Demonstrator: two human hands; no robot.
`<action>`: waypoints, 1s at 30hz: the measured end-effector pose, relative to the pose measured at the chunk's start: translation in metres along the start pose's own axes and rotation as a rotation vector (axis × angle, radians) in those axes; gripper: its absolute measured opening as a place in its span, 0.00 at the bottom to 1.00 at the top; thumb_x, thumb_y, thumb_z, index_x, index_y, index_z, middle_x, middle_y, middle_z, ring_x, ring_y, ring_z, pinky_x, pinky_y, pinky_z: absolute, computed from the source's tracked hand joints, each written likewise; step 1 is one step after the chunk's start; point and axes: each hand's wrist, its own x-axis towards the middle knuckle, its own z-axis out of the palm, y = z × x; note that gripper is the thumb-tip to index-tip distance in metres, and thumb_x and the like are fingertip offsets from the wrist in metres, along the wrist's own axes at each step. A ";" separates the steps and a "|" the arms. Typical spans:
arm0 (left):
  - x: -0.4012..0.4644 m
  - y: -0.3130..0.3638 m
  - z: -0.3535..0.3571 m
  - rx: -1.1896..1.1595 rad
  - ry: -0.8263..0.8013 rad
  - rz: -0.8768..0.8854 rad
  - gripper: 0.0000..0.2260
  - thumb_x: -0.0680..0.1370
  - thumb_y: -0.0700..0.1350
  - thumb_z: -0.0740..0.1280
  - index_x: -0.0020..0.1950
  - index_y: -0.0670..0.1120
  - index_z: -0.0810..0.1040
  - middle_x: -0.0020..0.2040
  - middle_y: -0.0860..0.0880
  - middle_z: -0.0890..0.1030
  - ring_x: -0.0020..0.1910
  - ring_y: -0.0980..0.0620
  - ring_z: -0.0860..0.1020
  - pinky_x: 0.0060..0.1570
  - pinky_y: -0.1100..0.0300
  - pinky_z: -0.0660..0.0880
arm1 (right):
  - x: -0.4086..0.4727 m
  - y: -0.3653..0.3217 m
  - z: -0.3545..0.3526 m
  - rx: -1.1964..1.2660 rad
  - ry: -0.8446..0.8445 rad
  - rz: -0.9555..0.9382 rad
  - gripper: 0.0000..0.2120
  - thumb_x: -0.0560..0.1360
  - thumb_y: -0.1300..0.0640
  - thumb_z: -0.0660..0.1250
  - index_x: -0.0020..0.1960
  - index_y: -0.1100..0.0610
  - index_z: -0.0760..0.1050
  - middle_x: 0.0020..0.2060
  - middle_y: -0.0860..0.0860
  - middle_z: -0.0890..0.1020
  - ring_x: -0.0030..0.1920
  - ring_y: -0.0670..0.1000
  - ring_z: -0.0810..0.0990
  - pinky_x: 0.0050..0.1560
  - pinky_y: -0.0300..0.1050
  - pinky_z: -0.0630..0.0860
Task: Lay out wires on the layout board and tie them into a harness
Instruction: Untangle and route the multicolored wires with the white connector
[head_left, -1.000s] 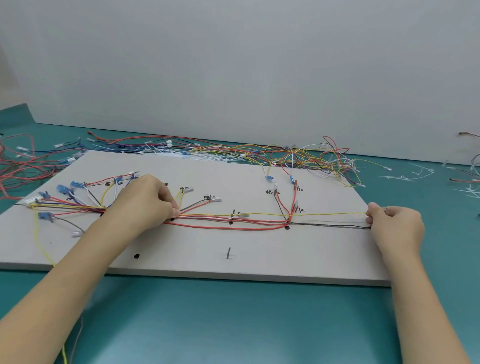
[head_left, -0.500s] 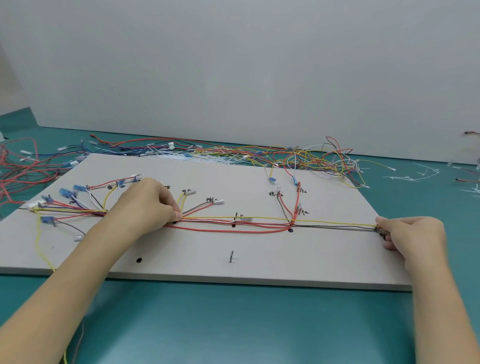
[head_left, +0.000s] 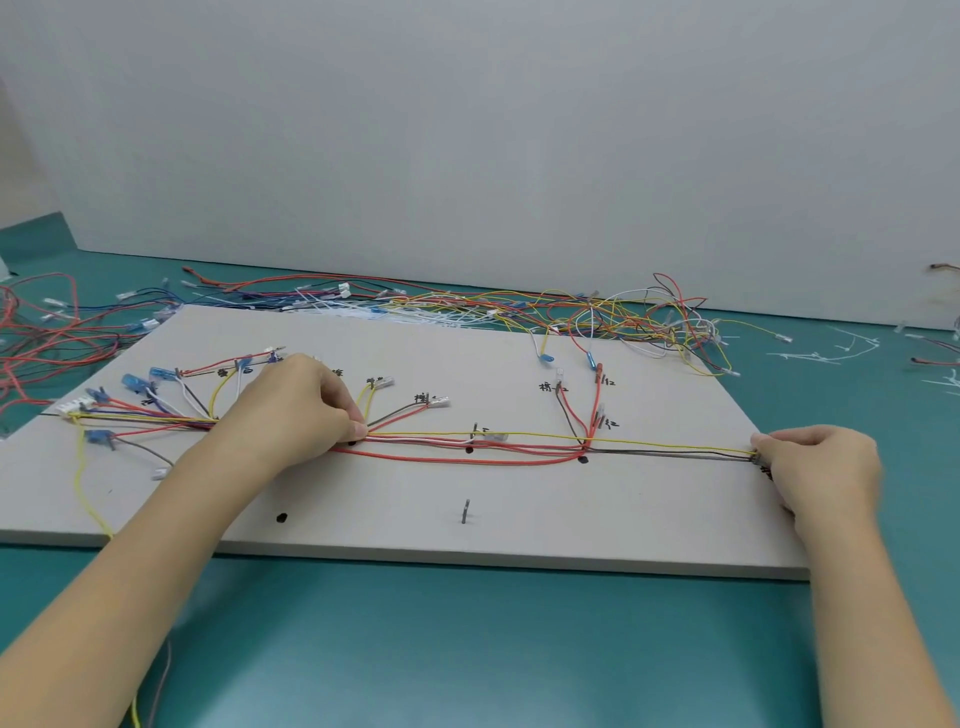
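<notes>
- Head view, what has changed: over the last second our right hand has carried the far ends of the yellow wire and the grey wires rightward, from inside the layout board to its right edge. The run between our hands now lies straight and taut-looking.
- Head view, grip: the right hand's fingers are curled and pinch those wire ends at the board's right edge. The left hand has stayed put, its curled fingers and thumb pinning the wire bundle against the board where the left branches fan out.
- Head view, meaning for the task: we judge the trunk is being pulled straight along its marked route. The branches already sit at their written labels, so tying seems close, though we see no tie on the bundle yet.
- Head view, where things lie: the harness lies across the board's middle, with blue connectors at the left and a red wire sagging below the main line.
- Head view, surroundings: loose spare wires are heaped on the green table behind the board, more lie at far left, and white cable ties lie to the right.
- Head view, obstacles: both hands are occupied, so reaching the ties means letting go at one end. A metal pin stands near the front edge, clear of the bundle.
</notes>
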 end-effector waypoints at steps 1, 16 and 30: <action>0.000 0.000 0.000 -0.001 0.000 0.002 0.07 0.70 0.45 0.77 0.32 0.51 0.84 0.34 0.53 0.82 0.37 0.57 0.77 0.32 0.64 0.66 | -0.001 0.000 0.000 0.007 0.014 0.000 0.04 0.71 0.57 0.73 0.40 0.57 0.82 0.35 0.54 0.80 0.36 0.58 0.75 0.47 0.52 0.77; 0.007 -0.009 -0.003 -0.048 -0.067 0.031 0.06 0.68 0.46 0.78 0.32 0.51 0.85 0.33 0.51 0.83 0.38 0.52 0.80 0.36 0.61 0.72 | -0.050 -0.040 0.031 0.100 -0.010 -0.409 0.04 0.76 0.54 0.65 0.44 0.53 0.76 0.30 0.50 0.76 0.37 0.54 0.74 0.37 0.46 0.64; 0.009 -0.012 -0.003 -0.060 -0.088 0.058 0.05 0.67 0.47 0.78 0.32 0.53 0.85 0.30 0.55 0.82 0.36 0.55 0.80 0.34 0.63 0.69 | -0.079 -0.047 0.057 -0.036 -0.286 -0.785 0.08 0.73 0.58 0.69 0.35 0.54 0.78 0.35 0.48 0.76 0.42 0.53 0.74 0.43 0.41 0.63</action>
